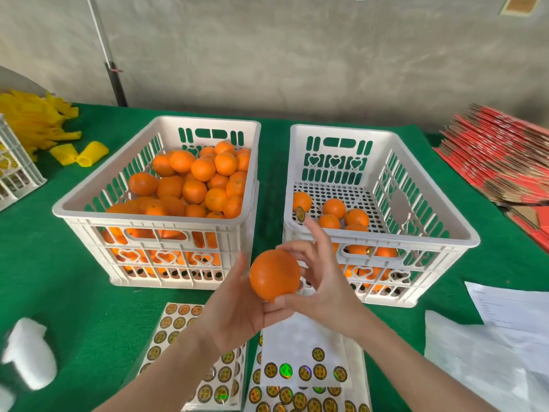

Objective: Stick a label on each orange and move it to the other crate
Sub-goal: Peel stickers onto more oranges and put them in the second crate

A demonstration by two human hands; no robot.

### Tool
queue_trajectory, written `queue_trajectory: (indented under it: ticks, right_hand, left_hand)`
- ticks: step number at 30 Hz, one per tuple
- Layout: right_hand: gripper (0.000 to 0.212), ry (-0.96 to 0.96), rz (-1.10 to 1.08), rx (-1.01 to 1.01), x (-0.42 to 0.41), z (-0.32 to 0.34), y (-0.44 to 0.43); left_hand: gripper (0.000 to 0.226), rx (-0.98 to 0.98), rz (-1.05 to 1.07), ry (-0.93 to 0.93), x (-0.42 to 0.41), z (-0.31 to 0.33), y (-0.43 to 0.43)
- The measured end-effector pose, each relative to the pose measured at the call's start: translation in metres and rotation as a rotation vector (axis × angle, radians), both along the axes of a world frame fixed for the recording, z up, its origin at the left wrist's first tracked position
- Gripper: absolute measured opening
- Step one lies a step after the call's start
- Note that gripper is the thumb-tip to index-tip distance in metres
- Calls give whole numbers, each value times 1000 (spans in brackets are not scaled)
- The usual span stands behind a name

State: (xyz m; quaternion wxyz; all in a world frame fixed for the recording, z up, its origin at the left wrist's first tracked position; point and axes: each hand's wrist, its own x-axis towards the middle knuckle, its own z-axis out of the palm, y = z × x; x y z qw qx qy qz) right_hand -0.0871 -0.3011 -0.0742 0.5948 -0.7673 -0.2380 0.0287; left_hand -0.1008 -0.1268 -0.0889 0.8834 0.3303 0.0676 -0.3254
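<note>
I hold one orange [274, 275] in front of the gap between two white crates. My left hand [234, 310] cups it from below and the left. My right hand [326, 281] grips it from the right, thumb under it, fingers curled behind it, index finger pointing up. No label shows on the side facing me. The left crate [148, 220] is piled with oranges [193, 179]. The right crate [383, 237] holds several oranges [334, 208], one with a round label. Sheets of round gold labels [178, 325] [306, 373] lie on the green cloth below my hands.
Yellow foam nets [35, 120] and another white crate [15, 171] sit at the far left. A stack of red cardboard [499, 156] fills the right. White plastic and paper [490, 346] lie at the lower right, and a blurred white object [29, 355] at the lower left.
</note>
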Motion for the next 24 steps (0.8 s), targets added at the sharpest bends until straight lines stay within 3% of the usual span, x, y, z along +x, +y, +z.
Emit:
queue_trajectory:
  ticks: [4, 7, 9, 12, 24]
  right_hand:
    - [86, 123, 85, 70, 8, 21, -7]
    - [29, 214, -160, 289, 6, 22, -1]
    - [5, 263, -279, 303, 3, 17, 6]
    - [20, 251, -339, 263, 0, 16, 16]
    - [13, -236, -435, -65, 2, 20, 27]
  left_hand:
    - [61, -81, 7, 69, 9, 12, 0]
    - [58, -65, 132, 51, 16, 13, -2]
    - [55, -45, 173, 30, 19, 14, -4]
    - [53, -30, 193, 0, 20, 16, -7]
    - [53, -32, 209, -48, 19, 21, -9]
